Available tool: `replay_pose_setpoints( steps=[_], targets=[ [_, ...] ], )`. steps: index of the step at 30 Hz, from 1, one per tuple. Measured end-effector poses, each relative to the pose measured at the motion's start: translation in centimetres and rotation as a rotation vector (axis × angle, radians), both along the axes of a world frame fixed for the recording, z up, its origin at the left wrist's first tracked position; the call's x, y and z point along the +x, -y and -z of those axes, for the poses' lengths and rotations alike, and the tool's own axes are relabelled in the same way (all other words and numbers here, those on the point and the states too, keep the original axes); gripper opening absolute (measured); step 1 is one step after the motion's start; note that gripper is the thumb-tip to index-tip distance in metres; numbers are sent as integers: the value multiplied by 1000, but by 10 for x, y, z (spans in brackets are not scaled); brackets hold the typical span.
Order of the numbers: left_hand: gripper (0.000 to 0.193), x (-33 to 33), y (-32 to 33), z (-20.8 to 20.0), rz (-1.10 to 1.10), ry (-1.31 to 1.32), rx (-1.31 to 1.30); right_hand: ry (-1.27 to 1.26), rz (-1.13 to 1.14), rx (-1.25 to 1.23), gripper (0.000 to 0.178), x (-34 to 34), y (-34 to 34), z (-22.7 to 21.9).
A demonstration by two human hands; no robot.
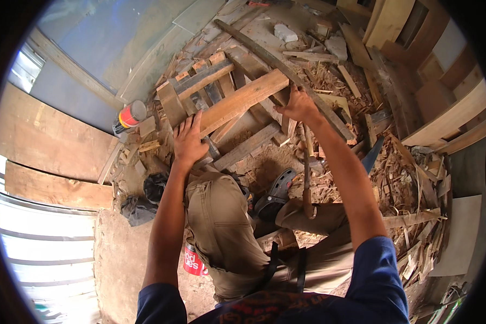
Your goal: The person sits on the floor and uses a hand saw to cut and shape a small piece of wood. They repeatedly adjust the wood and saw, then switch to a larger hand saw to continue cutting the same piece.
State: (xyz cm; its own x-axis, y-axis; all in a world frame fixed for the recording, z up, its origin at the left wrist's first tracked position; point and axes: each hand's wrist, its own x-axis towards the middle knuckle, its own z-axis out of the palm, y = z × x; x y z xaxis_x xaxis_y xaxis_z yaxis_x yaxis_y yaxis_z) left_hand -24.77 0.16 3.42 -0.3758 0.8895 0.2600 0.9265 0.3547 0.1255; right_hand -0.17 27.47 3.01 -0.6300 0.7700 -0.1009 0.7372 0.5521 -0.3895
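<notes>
A wooden plank (245,101) lies slantwise in front of me, its right end farther away, over a rough stack of boards. My left hand (188,141) is at its near left end, fingers stretched over the wood and thumb on the near side. At the far right end, my right hand (299,106) grips the plank with bent fingers, partly hidden. Below the plank are a shorter timber (248,146) and a darker batten (205,78). A long, thin, dark board (275,60) runs past my right hand. Close to my right forearm stands a stick-like wooden tool (307,178) with a curved lower end.
Wood chips and scraps (399,200) cover the ground on the right. Boards (453,116) lean there. A red-and-black can (129,116) stands at left, with a dark plastic bag (140,205) nearer me. Beside my leg is a red container (193,262). A grey clog (281,184) shows on my foot.
</notes>
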Motion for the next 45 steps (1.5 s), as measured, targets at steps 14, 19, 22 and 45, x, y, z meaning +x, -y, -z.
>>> replay_pose_setpoints(
  steps=[14,19,22,45],
  targets=[
    [90,5,0,-6,0,8,-7,-44,-59,7,115,1,-9,10],
    [90,1,2,-1,-16,-7,-9,-268,-18,54,118,2,8,7],
    [89,4,-2,-2,-6,13,-9,-209,-36,82,125,5,0,12],
    [49,-57,-33,-45,63,492,-289,-592,9,-128,53,-13,-40,-17]
  ],
)
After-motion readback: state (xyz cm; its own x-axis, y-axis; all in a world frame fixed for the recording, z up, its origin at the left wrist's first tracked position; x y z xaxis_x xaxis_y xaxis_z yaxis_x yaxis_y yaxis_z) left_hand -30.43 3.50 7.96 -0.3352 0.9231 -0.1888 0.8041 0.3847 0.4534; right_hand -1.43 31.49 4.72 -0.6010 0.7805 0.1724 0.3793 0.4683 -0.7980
